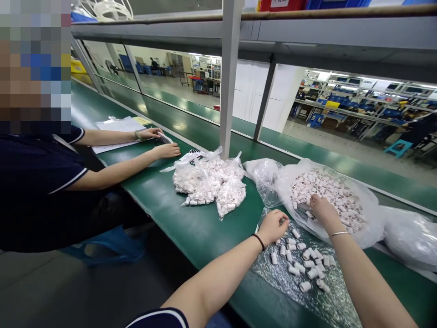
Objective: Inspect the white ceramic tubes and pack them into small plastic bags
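Note:
Many small white cylindrical parts lie in an open clear plastic bag (pixel 370 200) on the right. My right hand (pixel 323 212) reaches into that bag, its fingers bent down among the parts; what they hold, if anything, is hidden. My left hand (pixel 275 226) is over the upper left edge of a clear plastic sheet (pixel 273 278), thumb and fingers curled together, and I cannot make out anything in them. Several loose white parts (pixel 305 286) are scattered on the sheet, to the right of my left hand.
Filled clear bags of white parts (pixel 201 180) sit mid-table on the green tabletop (pixel 164 200). A metal post (pixel 229 82) rises behind them. At the left a person's hands (pixel 166 150) hold a dark object near papers (pixel 119 124). More crumpled plastic (pixel 411 234) lies far right.

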### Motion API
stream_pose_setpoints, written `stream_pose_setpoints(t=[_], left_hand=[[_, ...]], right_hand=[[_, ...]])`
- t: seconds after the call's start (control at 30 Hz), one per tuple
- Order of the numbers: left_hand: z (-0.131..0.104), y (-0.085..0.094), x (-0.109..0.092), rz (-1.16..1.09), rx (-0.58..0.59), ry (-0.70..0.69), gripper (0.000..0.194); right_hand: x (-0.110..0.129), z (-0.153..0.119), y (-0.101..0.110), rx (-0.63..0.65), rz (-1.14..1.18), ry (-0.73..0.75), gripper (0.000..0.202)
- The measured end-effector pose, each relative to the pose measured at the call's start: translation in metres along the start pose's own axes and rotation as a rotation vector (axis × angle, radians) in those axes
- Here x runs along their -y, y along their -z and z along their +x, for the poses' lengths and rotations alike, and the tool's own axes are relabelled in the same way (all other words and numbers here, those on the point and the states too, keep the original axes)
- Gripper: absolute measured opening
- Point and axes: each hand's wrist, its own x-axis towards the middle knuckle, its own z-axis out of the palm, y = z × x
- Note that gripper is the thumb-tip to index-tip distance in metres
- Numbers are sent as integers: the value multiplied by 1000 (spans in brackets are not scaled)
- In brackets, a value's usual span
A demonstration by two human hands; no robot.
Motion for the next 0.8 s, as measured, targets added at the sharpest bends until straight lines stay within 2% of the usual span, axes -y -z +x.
stream_pose_setpoints(t=[0.1, 0.2, 0.27, 0.33, 0.4, 0.43, 0.57, 0.7, 0.8], left_hand=[[-2, 1, -12, -192, -92, 12, 22], [-8, -2, -27, -387, -112, 32, 41], [-14, -5, -35, -702, 5, 136, 52], [-21, -9, -41, -1168, 204, 335, 60], [-27, -12, -44, -1549, 364, 531, 59], [-29, -13, -45, -1635, 398, 594, 58], [-35, -19, -45, -1695, 352, 714, 55], [-39, -29, -42, -1701, 284, 772, 49], [-41, -35, -37, -1722, 284, 842, 49]], right_hand=[[7, -4, 16, -94, 57, 2, 35], [31, -25, 32, -259, 193, 71, 33], [53, -51, 38, -474, 406, 220, 33], [73, -81, 37, -595, 515, 395, 34], [86, -109, 32, -665, 466, 532, 33], [89, -119, 28, -698, 395, 564, 31], [82, -144, 12, -759, 181, 607, 24], [64, -155, -5, -753, 228, 672, 22], [54, -155, -24, -865, 203, 749, 24]])
